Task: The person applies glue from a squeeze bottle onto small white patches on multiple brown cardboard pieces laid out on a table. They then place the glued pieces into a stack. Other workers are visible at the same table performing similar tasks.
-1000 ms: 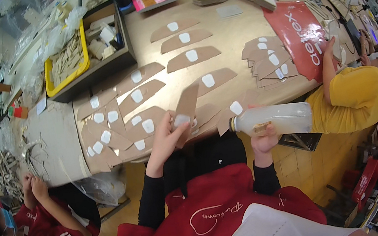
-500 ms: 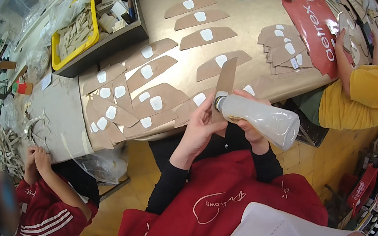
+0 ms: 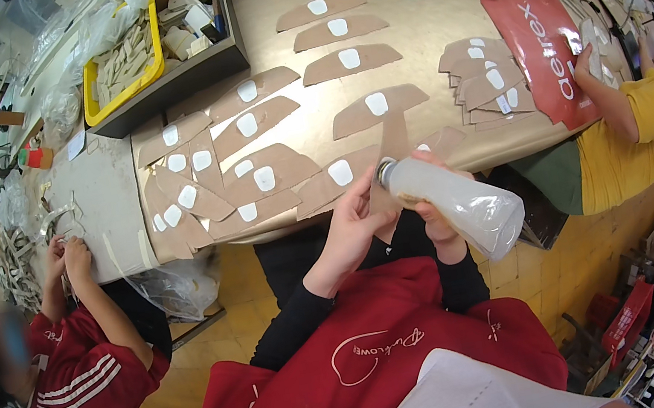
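My right hand is wrapped round a translucent plastic squeeze bottle, which lies slantwise with its dark-collared neck toward my left hand. Between the fingers and thumb of my left hand is a flat tan piece, partly hidden by the bottle's neck. Neck and piece overlap here; whether they touch, I cannot tell. Just beyond my hands, a curved tan piece with a white patch lies on the gold-coloured table. More such patched pieces overlap at the left.
A fanned stack of patched pieces lies at right, beside a red printed sheet. A dark box with a yellow tray stands at the back left. People in red and yellow work on either side.
The tan piece in my left hand has swung slightly and stands more upright beyond the bottle's neck. The bottle has shifted a little to the right. Both hands keep their holds.
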Motion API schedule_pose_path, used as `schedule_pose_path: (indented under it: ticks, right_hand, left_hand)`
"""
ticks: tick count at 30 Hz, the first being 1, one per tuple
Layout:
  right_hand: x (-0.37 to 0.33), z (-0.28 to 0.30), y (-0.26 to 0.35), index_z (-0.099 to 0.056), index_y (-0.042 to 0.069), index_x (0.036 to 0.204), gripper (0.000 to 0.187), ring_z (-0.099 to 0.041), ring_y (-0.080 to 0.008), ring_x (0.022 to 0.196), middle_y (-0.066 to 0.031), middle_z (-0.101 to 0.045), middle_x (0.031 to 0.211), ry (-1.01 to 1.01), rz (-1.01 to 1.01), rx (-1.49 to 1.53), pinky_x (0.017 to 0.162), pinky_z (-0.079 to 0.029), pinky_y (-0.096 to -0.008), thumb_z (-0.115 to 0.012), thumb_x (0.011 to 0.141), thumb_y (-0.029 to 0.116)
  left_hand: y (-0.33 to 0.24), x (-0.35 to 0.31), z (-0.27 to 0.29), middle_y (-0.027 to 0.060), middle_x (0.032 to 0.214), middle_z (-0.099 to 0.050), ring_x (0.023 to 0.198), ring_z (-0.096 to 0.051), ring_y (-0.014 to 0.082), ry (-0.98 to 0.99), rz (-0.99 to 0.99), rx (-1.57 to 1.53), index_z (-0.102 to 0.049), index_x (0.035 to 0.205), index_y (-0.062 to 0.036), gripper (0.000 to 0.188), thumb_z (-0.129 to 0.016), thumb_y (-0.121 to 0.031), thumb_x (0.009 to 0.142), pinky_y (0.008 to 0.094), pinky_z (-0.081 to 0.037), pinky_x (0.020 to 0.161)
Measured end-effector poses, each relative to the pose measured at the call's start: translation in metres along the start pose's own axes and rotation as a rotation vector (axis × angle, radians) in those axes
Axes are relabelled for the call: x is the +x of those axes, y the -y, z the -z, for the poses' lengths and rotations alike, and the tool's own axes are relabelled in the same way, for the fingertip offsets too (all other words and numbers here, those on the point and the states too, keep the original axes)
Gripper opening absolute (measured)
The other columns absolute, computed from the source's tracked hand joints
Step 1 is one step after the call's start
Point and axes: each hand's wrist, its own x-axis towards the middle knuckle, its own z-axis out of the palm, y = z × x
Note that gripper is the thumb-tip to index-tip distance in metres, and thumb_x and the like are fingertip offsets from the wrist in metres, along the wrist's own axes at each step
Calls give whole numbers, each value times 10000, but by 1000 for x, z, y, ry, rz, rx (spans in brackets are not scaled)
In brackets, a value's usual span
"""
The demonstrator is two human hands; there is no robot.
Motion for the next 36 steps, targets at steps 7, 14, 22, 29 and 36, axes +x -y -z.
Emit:
schedule_pose_path:
  ticks: [7,14,22,29,36]
  right_hand:
    - [-1,-9,-8,-645,-11,1185,541,-688,-228,879,-144,-689,1139,-152,-80,231,785,-531,-307,-735,852,406]
    - [-7,10,-9,-611,-20,1217,490,-597,-292,1143,-194,-586,1311,222,-134,-77,957,-465,-375,-697,899,342]
    - [-19,1,-29,-493,-8,1358,606,-544,-262,1202,-179,-556,1338,152,44,152,998,-431,-351,-713,892,310]
    - [-17,-2,-20,-604,-28,1222,491,-541,-272,1201,-193,-554,1326,20,-212,479,1016,-421,-359,-710,891,317]
    - [-13,-4,-24,-594,-40,1221,500,-554,-298,1181,-213,-560,1311,-1,-263,404,998,-439,-382,-708,890,318]
  left_hand:
    - [-3,-3,3,75,1365,-530,1192,-553,135,28,22,16,-322,1492,24,782,-567,152,761,279,-459,988]
    - [-11,-4,5,70,1362,-536,1178,-561,128,17,51,37,-328,1494,18,783,-559,146,757,277,-466,976]
    - [-16,-2,11,66,1330,-555,1154,-576,129,35,62,30,-318,1499,11,783,-553,144,765,272,-479,956]
    - [-18,-3,13,58,1316,-567,1135,-573,110,35,95,37,-338,1494,8,776,-533,139,754,256,-471,942]
    - [-13,-2,14,49,1324,-566,1131,-577,102,36,127,75,-365,1489,-6,780,-515,140,738,243,-464,942]
